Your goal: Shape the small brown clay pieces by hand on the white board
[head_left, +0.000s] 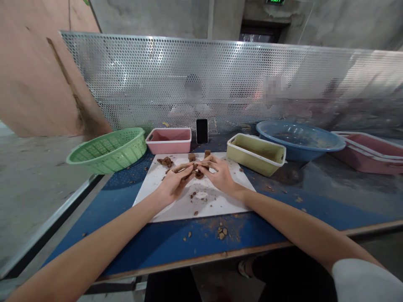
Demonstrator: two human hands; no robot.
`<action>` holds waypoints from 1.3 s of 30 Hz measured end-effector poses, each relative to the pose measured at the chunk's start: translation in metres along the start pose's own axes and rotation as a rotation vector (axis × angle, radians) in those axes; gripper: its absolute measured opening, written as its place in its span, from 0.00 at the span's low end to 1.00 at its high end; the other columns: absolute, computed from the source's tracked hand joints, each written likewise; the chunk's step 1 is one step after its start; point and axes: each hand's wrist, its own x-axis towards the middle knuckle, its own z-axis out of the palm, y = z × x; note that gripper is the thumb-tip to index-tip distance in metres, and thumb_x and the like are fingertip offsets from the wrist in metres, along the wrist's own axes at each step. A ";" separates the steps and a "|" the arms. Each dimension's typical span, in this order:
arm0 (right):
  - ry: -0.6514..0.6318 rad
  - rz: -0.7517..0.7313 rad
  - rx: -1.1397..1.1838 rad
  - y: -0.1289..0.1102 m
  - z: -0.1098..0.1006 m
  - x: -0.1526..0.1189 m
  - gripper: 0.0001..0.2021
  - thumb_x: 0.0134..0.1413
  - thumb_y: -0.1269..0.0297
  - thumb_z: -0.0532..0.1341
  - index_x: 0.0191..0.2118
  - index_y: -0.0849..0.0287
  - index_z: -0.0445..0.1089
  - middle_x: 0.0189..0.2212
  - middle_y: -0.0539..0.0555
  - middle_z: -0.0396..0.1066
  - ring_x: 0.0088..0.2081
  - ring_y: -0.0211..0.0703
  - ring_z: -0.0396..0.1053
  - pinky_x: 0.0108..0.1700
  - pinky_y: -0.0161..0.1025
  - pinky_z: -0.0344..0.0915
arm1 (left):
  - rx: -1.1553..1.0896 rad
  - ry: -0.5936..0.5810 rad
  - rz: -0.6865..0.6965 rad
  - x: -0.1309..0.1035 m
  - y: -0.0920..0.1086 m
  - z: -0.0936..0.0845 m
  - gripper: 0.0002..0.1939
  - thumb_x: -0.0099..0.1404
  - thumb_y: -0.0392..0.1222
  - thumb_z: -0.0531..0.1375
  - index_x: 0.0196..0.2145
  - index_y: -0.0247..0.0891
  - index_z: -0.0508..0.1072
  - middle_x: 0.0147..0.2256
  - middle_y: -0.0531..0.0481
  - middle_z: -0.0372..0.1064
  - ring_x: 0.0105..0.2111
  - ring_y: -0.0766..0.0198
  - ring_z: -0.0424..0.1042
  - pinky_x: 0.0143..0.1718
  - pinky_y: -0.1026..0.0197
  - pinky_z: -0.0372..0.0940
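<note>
My left hand (175, 183) and my right hand (221, 174) meet over a white board (233, 203). Pinched between the fingertips of both is a small brown clay piece (195, 166), its shape mostly covered by fingers. Just beyond my hands stand two little brown clay blocks (192, 157), and a crumbly brown clay lump (165, 162) lies to the left. Another brown piece (199, 174) rests on the board beneath my fingers, partly hidden. Brown crumbs (193, 195) are scattered closer to me.
Behind the board are a pink bin (169, 147), an upright phone (202, 131) and a yellow-green bin (252, 157). A green basket (107, 153) stands left; a blue basin (302, 144) and stacked pink bins (371, 155) stand right. A perforated metal screen (220, 75) rises behind the blue table (141, 251).
</note>
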 end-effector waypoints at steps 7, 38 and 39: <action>-0.056 -0.009 -0.053 0.006 0.001 -0.003 0.12 0.71 0.55 0.66 0.52 0.53 0.82 0.42 0.57 0.78 0.44 0.48 0.76 0.49 0.48 0.78 | -0.002 -0.008 0.010 0.001 -0.002 -0.001 0.07 0.61 0.27 0.74 0.34 0.34 0.84 0.39 0.46 0.83 0.38 0.67 0.81 0.48 0.67 0.77; -0.011 0.066 0.064 0.004 -0.003 0.004 0.12 0.65 0.52 0.71 0.40 0.54 0.84 0.34 0.54 0.79 0.37 0.45 0.76 0.41 0.43 0.75 | 0.146 -0.054 0.085 0.005 -0.001 -0.006 0.20 0.44 0.40 0.84 0.34 0.34 0.86 0.35 0.43 0.82 0.33 0.64 0.76 0.40 0.61 0.72; -0.007 0.022 0.044 0.004 -0.004 0.004 0.11 0.65 0.52 0.71 0.42 0.54 0.84 0.35 0.54 0.78 0.37 0.44 0.75 0.42 0.43 0.75 | 0.138 -0.060 0.081 0.005 -0.001 -0.006 0.20 0.45 0.40 0.84 0.36 0.34 0.86 0.36 0.43 0.83 0.33 0.64 0.76 0.40 0.61 0.72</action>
